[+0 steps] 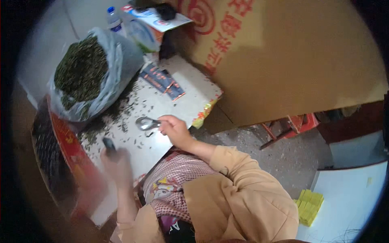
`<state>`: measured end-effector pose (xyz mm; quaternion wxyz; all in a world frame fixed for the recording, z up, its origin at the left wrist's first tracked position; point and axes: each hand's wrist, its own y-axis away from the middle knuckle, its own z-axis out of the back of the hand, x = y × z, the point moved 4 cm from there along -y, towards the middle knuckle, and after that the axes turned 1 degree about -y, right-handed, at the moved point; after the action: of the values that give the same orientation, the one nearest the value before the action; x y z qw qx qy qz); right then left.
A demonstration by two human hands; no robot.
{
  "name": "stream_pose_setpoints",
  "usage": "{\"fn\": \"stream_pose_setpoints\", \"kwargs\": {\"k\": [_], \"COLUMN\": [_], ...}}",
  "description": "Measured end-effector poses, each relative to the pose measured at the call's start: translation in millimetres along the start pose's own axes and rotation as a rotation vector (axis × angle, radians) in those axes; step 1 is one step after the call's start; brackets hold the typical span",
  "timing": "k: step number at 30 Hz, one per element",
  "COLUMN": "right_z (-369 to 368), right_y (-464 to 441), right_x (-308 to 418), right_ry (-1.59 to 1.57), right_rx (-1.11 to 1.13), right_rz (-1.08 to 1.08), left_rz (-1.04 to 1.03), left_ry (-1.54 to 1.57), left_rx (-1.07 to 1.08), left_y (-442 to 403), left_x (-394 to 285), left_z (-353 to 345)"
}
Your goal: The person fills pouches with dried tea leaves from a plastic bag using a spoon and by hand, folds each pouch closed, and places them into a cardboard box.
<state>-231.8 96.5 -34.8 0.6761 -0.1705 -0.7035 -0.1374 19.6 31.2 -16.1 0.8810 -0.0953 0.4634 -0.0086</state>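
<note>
A shiny metal spoon (146, 123) is pinched by its handle in my right hand (176, 133), its bowl low over the white tabletop (160, 141). My left hand (116, 164), smeared by motion, is closed around a small dark packet (108, 144) at the table's left side; its details are blurred. Loose dark tea leaves (123, 115) are scattered on the tabletop around both hands. Beyond them stands an open clear plastic bag (119, 77) filled with dark green tea leaves (83, 71). Dark printed packets (162, 81) lie flat near the far edge.
A bottle with a blue cap (115, 20) and a printed carton (152, 30) stand at the back. A large cardboard box (279, 60) rises on the right. A red stool (293, 125) is below it. Yellow packs (309, 206) sit on a white surface, lower right.
</note>
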Motion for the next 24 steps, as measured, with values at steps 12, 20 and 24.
{"fn": "stream_pose_setpoints", "kwargs": {"k": [12, 20, 24], "right_z": [0.7, -5.0, -6.6], "right_y": [-0.2, -2.5, -2.9], "right_x": [-1.3, 2.6, -1.2], "right_ry": [-0.080, 0.036, 0.119], "right_rx": [-0.007, 0.003, 0.020], "right_rz": [-0.085, -0.021, 0.089], "left_rz": [-0.011, -0.037, -0.020], "left_ry": [0.136, 0.136, 0.246], "left_rx": [0.106, 0.011, 0.022], "left_y": [-1.0, -0.9, -1.1], "left_x": [-12.0, -6.2, -8.6], "left_z": [4.5, 4.9, 3.5]}}
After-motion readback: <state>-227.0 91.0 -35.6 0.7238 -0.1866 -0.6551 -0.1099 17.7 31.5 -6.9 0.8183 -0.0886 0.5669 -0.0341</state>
